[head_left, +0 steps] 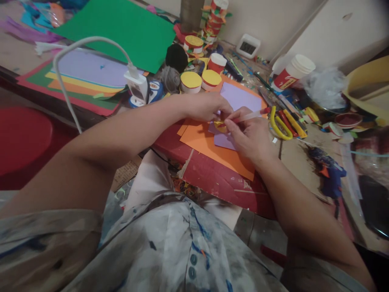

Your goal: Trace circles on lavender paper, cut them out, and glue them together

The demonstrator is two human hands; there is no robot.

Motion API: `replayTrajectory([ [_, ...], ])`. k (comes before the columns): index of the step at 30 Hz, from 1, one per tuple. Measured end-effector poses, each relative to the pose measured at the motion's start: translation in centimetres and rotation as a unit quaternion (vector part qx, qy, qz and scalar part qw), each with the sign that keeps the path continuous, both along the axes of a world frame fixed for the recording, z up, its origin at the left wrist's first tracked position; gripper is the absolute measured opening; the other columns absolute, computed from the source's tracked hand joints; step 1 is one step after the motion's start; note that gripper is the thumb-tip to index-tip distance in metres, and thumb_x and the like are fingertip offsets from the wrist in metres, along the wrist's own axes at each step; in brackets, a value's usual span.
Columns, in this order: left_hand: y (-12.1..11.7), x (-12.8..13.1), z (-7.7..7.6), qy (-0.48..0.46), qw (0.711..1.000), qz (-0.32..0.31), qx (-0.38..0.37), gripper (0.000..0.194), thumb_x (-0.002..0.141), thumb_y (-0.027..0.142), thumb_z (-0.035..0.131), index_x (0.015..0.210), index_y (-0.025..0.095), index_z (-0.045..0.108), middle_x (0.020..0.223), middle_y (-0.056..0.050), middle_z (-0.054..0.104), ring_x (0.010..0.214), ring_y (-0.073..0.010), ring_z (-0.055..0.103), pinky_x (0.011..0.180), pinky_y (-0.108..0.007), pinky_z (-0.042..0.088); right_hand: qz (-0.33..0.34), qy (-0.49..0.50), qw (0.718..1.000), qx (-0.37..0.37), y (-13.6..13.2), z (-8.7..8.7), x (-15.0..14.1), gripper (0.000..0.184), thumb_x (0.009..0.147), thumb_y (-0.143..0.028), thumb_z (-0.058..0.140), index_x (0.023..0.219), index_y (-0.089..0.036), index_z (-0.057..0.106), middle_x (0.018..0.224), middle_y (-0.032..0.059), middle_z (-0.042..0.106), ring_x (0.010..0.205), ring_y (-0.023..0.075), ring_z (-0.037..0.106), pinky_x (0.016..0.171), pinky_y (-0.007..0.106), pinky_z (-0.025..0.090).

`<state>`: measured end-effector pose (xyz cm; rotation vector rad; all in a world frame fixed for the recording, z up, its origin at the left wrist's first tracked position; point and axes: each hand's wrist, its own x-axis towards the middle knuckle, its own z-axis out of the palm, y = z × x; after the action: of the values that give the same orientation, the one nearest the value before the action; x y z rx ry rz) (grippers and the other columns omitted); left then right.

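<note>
Between the right hand's [249, 130] fingers lies 1 red-tipped pen [247, 116].

You've got 3 yellow-topped cyls [191, 82] standing, 1 digi. clock [248, 46], 1 lg. green sheet [124, 32], 1 wht. cable [62, 77] & 1 red stool [24, 140].

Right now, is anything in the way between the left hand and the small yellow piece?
Nothing visible blocks the left hand; its fingers are close by the yellow piece. The pen-like stick in the right hand reaches in from the other side.
</note>
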<state>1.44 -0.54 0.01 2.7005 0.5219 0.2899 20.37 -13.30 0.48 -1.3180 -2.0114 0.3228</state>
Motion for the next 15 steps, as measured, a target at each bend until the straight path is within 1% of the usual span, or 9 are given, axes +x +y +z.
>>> replayTrajectory([
  [3,0.15,-0.03,-0.24,0.001,1.0,-0.001,0.002,0.037,0.091,0.015,0.065,0.117,0.029,0.087,0.104,-0.001,0.084,0.098,-0.0189,0.075,0.094,-0.033,0.05,0.009,-0.008,1.0,0.005,0.19,-0.1,-0.04,0.045,0.109,-0.062,0.058,0.087,-0.025,0.072,0.083,0.0073,0.077,0.071,0.023,0.069,0.072,0.038,0.053],
  [7,0.09,-0.07,-0.12,-0.002,1.0,-0.008,0.014,0.036,0.09,0.013,0.065,0.114,0.027,0.087,0.098,-0.002,0.083,0.093,-0.018,0.075,0.088,-0.03,0.05,0.016,-0.021,1.0,-0.003,0.41,-0.34,-0.09,0.047,0.109,-0.066,0.057,0.089,-0.026,0.073,0.087,0.0084,0.079,0.078,0.0249,0.073,0.074,0.039,0.055],
  [11,-0.11,-0.1,0.22,0.005,0.999,-0.018,0.031,0.036,0.089,0.013,0.063,0.113,0.025,0.087,0.099,-0.002,0.083,0.093,-0.0175,0.075,0.081,-0.028,0.05,0.026,-0.026,0.999,-0.006,0.56,-0.53,-0.07,0.044,0.109,-0.063,0.058,0.089,-0.026,0.073,0.09,0.0084,0.08,0.079,0.0247,0.073,0.076,0.04,0.056],
  [15,-0.37,-0.09,0.59,0.016,0.999,-0.016,0.028,0.038,0.088,0.01,0.061,0.112,0.025,0.086,0.101,-0.002,0.083,0.093,-0.0173,0.073,0.081,-0.03,0.049,0.027,-0.029,0.999,-0.004,0.57,-0.57,-0.08,0.039,0.109,-0.055,0.059,0.087,-0.026,0.072,0.087,0.0078,0.079,0.076,0.0237,0.072,0.075,0.04,0.055],
])
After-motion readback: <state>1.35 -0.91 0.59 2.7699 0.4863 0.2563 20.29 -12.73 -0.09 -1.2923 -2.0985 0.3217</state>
